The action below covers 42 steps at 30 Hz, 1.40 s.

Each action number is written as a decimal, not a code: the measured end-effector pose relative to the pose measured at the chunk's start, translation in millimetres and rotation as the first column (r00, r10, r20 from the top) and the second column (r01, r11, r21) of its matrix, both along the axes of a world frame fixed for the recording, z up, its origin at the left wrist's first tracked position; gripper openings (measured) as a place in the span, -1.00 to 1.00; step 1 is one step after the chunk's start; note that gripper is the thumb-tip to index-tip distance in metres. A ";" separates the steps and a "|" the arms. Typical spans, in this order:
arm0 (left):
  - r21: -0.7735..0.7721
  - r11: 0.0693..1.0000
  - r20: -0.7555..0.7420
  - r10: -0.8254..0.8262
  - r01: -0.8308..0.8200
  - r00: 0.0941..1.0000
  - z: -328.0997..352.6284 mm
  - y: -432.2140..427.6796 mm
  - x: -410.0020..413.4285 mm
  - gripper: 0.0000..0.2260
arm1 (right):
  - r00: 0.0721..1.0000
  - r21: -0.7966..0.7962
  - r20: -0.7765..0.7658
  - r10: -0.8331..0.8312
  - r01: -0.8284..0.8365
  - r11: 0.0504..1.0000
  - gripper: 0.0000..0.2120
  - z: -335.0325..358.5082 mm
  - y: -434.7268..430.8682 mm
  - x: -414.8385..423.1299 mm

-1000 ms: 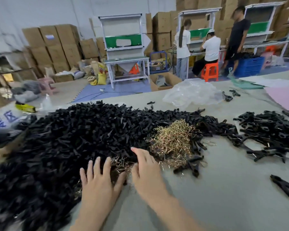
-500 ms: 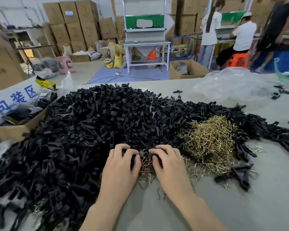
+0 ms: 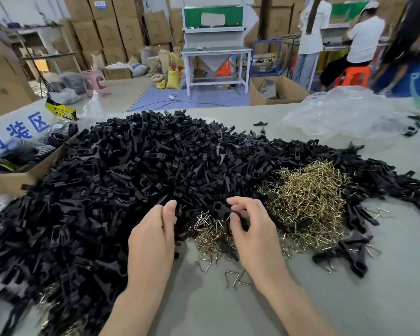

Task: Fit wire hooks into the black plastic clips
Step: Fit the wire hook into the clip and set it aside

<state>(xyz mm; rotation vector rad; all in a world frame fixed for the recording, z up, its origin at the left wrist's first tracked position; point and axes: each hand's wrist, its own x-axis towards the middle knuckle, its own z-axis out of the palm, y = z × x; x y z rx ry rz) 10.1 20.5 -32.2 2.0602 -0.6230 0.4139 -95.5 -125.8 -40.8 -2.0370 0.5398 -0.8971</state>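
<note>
Lifted off the pile (image 3: 131,166) since a moment ago, your right hand (image 3: 250,229) pinches a black clip (image 3: 219,210) just above the loose wire hooks (image 3: 207,230), ready for fitting; your left hand (image 3: 153,235) curls, contents hidden.

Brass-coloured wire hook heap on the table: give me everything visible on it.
The hook heap is a loose, tangled mound of thin bent wires, shiny brass-gold and metallic-looking. It lies on the grey table, banked against the black clips behind it and on both sides. A thinner spill runs under the right hand. A few strays lie apart, nearer the person.
</note>
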 end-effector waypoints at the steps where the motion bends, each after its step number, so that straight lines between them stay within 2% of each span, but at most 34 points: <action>1: -0.037 0.999 -0.019 0.005 -0.006 1.000 0.3 0.9 -0.9 -0.50 | 0.999 0.027 0.038 -0.013 0.012 1.000 -0.72 1.3 -0.2 -0.5; 5: -0.192 0.981 -0.078 -0.003 -0.012 0.997 3.6 1.2 -1.1 -0.57 | 0.987 0.106 0.145 -0.067 0.051 0.993 -0.70 6.7 -5.1 -3.8; 9: -0.255 0.967 -0.199 -0.061 0.008 0.978 5.0 -3.1 0.5 -0.66 | 0.994 -0.068 0.073 -0.084 0.089 0.994 -0.78 5.8 -2.8 -3.4; 12: -0.368 0.930 -0.283 -0.116 0.004 0.952 8.7 -3.1 3.0 -0.71 | 0.998 -0.191 0.054 0.023 -0.013 0.981 -0.77 7.6 8.0 -3.0; 14: -0.514 0.858 -0.380 -0.208 -0.019 0.901 11.3 -2.7 6.4 -0.79 | 0.992 -0.277 -0.007 0.129 -0.126 0.953 -0.78 6.2 17.2 -2.8; 16: -0.660 0.748 -0.431 -0.306 -0.065 0.849 12.8 -2.6 9.3 -0.77 | 0.977 -0.404 -0.116 0.177 -0.209 0.891 -0.78 1.8 25.9 -2.6; 18: -0.704 0.704 -0.446 -0.338 -0.092 0.829 12.6 -0.7 11.4 -0.74 | 0.947 -0.485 -0.271 0.171 -0.288 0.825 -0.70 -2.7 31.7 -1.5; 21: -0.714 0.697 -0.459 -0.398 -0.063 0.794 9.1 2.1 12.3 -0.73 | 0.897 -0.540 -0.429 0.101 -0.345 0.767 -0.62 -5.2 34.3 1.5; 27: -0.715 0.698 -0.386 -0.442 0.039 0.810 7.5 3.7 13.2 -0.70 | 0.899 -0.540 -0.426 0.099 -0.341 0.769 -0.68 -1.6 32.9 1.2; 31: -0.699 0.714 -0.398 -0.432 0.037 0.809 7.7 4.8 12.6 -0.71 | 0.903 -0.529 -0.413 0.119 -0.344 0.776 -0.69 -0.2 30.7 -0.3; 35: -0.607 0.792 -0.374 -0.359 0.067 0.855 10.9 5.4 8.9 -0.73 | 0.903 -0.518 -0.403 0.151 -0.361 0.775 -0.68 1.0 29.5 -0.9; 39: -0.393 0.910 -0.215 -0.233 0.135 0.949 25.1 -7.5 1.6 -0.81 | 0.927 -0.475 -0.322 0.191 -0.333 0.815 -0.69 2.7 26.2 -1.6; 42: -0.254 0.936 -0.137 -0.286 0.246 0.948 46.7 -47.1 -4.0 -0.86 | 0.949 -0.428 -0.254 0.188 -0.285 0.858 -0.68 3.9 20.7 -3.4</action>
